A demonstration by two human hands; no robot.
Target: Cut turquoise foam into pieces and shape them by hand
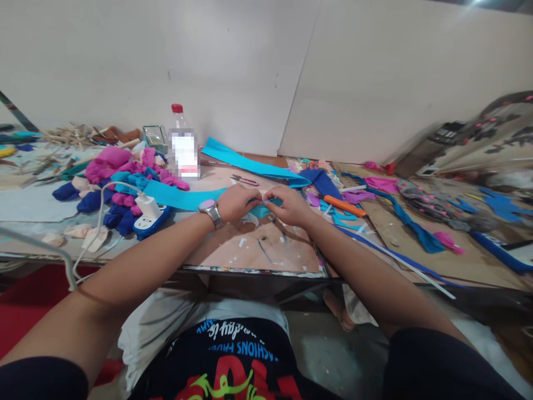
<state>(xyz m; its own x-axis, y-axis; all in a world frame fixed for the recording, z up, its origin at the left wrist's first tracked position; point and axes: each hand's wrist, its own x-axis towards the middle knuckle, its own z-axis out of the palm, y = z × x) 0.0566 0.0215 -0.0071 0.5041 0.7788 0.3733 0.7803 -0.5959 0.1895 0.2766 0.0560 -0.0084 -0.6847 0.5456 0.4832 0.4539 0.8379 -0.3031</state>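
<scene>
A long turquoise strip (187,198), which looks like cloth or crepe paper, runs across the table to my fingers. My left hand (238,203), with a watch on its wrist, pinches the strip near its right end. Close beside it, my right hand (288,204) pinches the same turquoise material, and the fingertips of both hands nearly meet. Part of the strip hangs below the fingers. Behind my hands lie a second turquoise strip (250,163) and a small pair of thread snips (245,180).
Pink and blue bundles (110,161) crowd the left, beside a power strip (152,222) with a charger and white cable. A red-capped bottle (184,150) stands behind them. On the right are an orange cutter (344,206), a cardboard sheet (389,233) and a dark flask (428,150).
</scene>
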